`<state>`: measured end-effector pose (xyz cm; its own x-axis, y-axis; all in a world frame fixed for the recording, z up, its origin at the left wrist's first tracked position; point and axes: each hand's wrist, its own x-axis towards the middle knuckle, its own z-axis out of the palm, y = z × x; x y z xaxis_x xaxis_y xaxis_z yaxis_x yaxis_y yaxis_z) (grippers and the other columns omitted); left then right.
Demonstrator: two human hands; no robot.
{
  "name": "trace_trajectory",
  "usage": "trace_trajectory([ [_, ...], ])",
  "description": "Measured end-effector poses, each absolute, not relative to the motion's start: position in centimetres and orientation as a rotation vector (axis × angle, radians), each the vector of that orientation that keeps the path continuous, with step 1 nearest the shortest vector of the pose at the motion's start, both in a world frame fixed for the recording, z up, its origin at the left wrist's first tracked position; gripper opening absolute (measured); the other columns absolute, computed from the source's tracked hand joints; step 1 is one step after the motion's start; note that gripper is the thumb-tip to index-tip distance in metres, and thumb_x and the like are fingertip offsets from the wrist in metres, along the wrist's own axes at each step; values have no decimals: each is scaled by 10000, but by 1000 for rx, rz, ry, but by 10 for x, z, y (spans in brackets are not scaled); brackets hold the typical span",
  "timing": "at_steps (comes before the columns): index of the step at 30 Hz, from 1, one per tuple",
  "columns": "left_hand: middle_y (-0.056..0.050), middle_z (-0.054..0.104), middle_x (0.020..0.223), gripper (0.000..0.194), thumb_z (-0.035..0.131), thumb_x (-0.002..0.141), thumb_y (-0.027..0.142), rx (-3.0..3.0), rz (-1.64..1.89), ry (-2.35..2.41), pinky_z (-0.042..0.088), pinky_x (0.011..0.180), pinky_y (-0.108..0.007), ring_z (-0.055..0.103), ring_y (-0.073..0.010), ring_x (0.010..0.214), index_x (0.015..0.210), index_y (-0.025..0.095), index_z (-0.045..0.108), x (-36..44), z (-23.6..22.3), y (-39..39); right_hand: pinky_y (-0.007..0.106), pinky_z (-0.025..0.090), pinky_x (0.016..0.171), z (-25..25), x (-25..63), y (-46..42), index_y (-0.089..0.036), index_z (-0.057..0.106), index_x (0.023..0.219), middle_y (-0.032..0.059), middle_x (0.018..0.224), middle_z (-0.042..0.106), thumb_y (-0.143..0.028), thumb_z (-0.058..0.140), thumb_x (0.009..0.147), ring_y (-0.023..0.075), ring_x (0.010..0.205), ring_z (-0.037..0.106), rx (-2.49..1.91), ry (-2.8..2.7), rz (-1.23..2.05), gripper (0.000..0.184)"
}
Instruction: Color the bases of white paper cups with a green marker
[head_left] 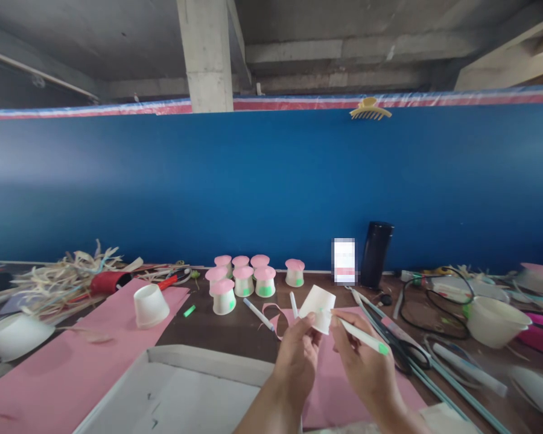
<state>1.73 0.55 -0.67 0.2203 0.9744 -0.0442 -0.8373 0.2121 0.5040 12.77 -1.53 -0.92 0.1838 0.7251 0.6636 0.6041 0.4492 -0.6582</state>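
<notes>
My left hand (297, 355) is closed round a small white paper cup (317, 300), which it holds tilted above the pink paper. A faint green mark shows on the cup's side. In my right hand (368, 371) is a white marker with a green end (364, 337), its writing end at the cup's side. Beyond my hands stand several upturned cups with pink paper tops (243, 281) and green patches, and one more such cup (294, 273) apart from them. A green marker cap (189, 311) and a second white marker (259, 314) lie on the table.
Left are a white cardboard tray (163, 355), pink paper (67, 361), an upturned white cup (150, 306) and a pile of paper strips (67, 274). Right are scissors (405, 355), a black bottle (376, 254), a cable and white tubs (495, 322). A blue partition (271, 187) closes the back.
</notes>
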Motion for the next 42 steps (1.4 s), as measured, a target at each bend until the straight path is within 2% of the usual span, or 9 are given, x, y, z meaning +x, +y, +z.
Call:
trace_trajectory([
  [3,-107,669,1001,216,630,737,233,401,1254,414,472,823,-264,606,-210,989,929,138,657,18,-7,6,232,511,582,-10,128,-15,-189,600,969,44,802,669,-341,512,852,145,625,627,-1228,-1489,113,211],
  [7,-102,655,1059,212,655,716,193,363,1254,425,454,862,-240,593,-192,1019,920,136,651,19,-12,7,230,506,574,-7,128,-16,-193,607,962,39,789,673,-352,514,849,150,634,633,-1247,-1482,90,216],
  [18,-77,688,962,227,662,679,110,430,1276,373,474,771,-224,628,-151,851,905,128,674,20,-7,5,231,507,579,-8,130,-14,-185,608,973,49,819,680,-359,507,850,147,634,635,-1246,-1486,73,235],
  [22,-89,693,897,180,672,669,95,405,1280,333,480,747,-224,634,-139,779,849,94,676,20,-8,6,235,509,590,-8,129,-13,-189,610,970,49,834,677,-359,512,846,144,629,628,-1249,-1486,75,233],
  [28,-57,689,813,160,704,621,58,316,1288,400,482,683,-213,631,-124,713,769,104,664,19,-11,8,235,510,583,-10,129,-12,-188,605,971,52,822,672,-352,509,849,142,607,617,-1240,-1487,100,226],
  [42,-51,698,793,149,694,623,59,301,1279,404,484,670,-215,628,-119,694,763,106,672,18,-8,7,229,517,568,-10,129,-14,-191,608,969,46,812,671,-364,515,848,139,590,622,-1261,-1482,94,231],
])
